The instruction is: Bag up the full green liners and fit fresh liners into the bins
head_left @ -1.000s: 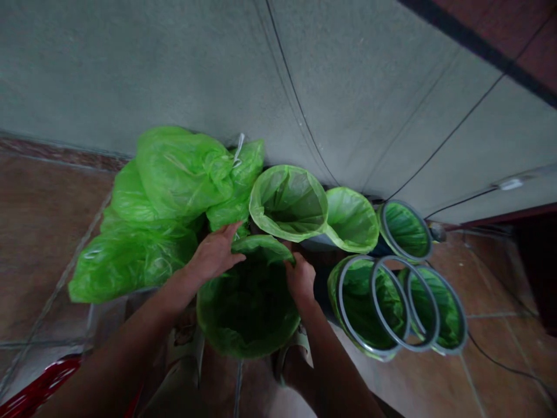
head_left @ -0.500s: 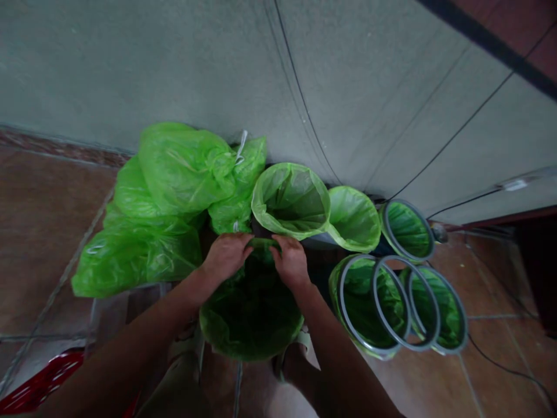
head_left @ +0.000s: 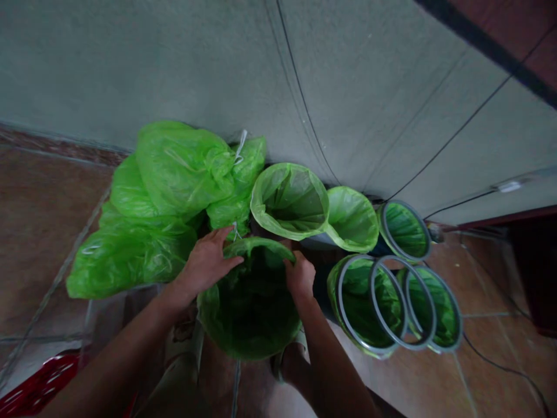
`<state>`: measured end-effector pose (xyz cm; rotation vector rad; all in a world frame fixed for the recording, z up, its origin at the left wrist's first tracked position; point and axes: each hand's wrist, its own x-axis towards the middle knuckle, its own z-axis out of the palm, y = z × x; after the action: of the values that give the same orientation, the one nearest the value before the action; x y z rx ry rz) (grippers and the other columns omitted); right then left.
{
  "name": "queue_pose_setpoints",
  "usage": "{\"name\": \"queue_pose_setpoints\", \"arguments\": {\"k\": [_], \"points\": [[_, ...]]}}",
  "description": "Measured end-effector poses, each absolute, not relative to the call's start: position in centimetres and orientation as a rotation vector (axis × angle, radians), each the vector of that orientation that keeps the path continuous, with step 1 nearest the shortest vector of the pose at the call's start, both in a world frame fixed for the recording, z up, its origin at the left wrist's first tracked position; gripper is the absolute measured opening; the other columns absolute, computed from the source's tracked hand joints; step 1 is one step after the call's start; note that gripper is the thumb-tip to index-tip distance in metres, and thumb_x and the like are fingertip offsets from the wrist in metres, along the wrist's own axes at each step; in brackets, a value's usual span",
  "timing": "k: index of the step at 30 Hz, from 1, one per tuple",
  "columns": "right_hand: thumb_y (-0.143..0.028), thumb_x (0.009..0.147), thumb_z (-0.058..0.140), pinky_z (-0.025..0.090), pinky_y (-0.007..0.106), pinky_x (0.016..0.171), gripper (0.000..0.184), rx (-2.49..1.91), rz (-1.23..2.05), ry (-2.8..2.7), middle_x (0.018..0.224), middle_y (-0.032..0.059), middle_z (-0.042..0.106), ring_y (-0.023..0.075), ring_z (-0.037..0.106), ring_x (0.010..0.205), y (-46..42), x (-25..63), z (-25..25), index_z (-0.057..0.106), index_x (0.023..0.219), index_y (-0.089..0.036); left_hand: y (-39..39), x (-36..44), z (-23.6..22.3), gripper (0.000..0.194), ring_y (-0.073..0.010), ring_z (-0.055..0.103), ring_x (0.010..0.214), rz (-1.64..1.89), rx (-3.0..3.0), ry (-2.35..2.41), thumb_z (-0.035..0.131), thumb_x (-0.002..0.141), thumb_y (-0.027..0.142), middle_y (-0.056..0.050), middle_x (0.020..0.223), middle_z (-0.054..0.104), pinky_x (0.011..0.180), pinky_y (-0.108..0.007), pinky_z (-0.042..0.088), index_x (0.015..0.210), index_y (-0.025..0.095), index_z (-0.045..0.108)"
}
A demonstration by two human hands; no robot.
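In front of me a trash bin stands lined with a green garbage bag [head_left: 261, 345], its edge folded over the rim. My left hand [head_left: 209, 260] is at the bin's upper left rim, thumb and fingers apart, the thumb reaching over the inside. On the far right of the rim, my right hand [head_left: 301, 273] pinches the bag's edge, with its thumb inside and its fingers outside. The bottom of the bin is too dark to make out.
Tied green garbage bags [head_left: 174, 168] are piled at left. Along the wall stand lined bins [head_left: 290, 203]; more have grey rings [head_left: 404, 303] at right. A red plastic item [head_left: 47, 380] lies lower left. Black cables [head_left: 505, 367] trail across the tiled floor.
My hands have moved apart along the far rim, the left one leftward with its fingers opening, the right one rightward along the edge. More of the bag's far edge now shows.
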<state>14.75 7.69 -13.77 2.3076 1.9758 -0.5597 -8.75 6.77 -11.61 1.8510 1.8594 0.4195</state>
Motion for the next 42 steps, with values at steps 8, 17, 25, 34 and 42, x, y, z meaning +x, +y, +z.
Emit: {"name": "queue_pose_setpoints", "arguments": {"k": [8,17,25,34,42], "points": [[-0.031,0.072,0.071,0.040,0.042,0.095,0.082,2.330,-0.550,2.169,0.131,0.0205,0.053,0.0330,0.048,0.121,4.5,14.0,-11.6,0.033,0.142,-0.010,6.9,-9.0,-11.2,0.049,-0.0226,0.063,0.104,0.470,1.793,1.775,0.050,0.086,0.048,-0.008,0.118,0.066,0.091,-0.035,0.049,0.124,0.018,0.057],[-0.024,0.089,0.054,0.040,0.030,0.094,0.029,1.675,-0.788,2.613,0.113,0.0081,0.067,0.0200,0.058,0.106,10.6,11.8,-13.8,0.061,0.116,-0.018,7.5,-6.5,-13.6,0.030,-0.0224,0.067,0.091,0.080,2.135,1.729,0.043,0.092,0.035,-0.009,0.099,0.072,0.082,-0.032,0.048,0.109,0.020,0.064],[-0.024,0.088,0.053,0.042,0.027,0.083,0.024,1.694,-0.667,2.463,0.102,0.0082,0.069,0.0206,0.061,0.096,10.7,12.2,-14.0,0.062,0.109,-0.018,7.8,-6.0,-13.1,0.025,-0.0249,0.067,0.089,-0.038,2.089,1.800,0.046,0.089,0.027,-0.010,0.095,0.071,0.076,-0.033,0.049,0.105,0.017,0.063],[-0.026,0.077,0.066,0.044,0.031,0.078,0.058,2.014,-0.621,2.109,0.105,0.0121,0.067,0.0252,0.063,0.093,7.1,14.6,-12.5,0.046,0.131,-0.015,5.8,-11.2,-11.5,0.074,-0.0253,0.059,0.113,0.344,1.722,1.764,0.060,0.075,0.056,-0.010,0.130,0.060,0.096,-0.035,0.047,0.136,0.017,0.045],[-0.027,0.090,0.053,0.036,0.035,0.099,0.035,1.759,-0.621,2.701,0.118,0.0103,0.063,0.0231,0.052,0.114,9.0,10.2,-10.8,0.056,0.123,-0.017,4.7,-10.9,-12.6,0.045,-0.0207,0.065,0.104,0.409,1.657,1.878,0.039,0.091,0.047,-0.006,0.117,0.068,0.091,-0.030,0.049,0.117,0.019,0.061]]}}
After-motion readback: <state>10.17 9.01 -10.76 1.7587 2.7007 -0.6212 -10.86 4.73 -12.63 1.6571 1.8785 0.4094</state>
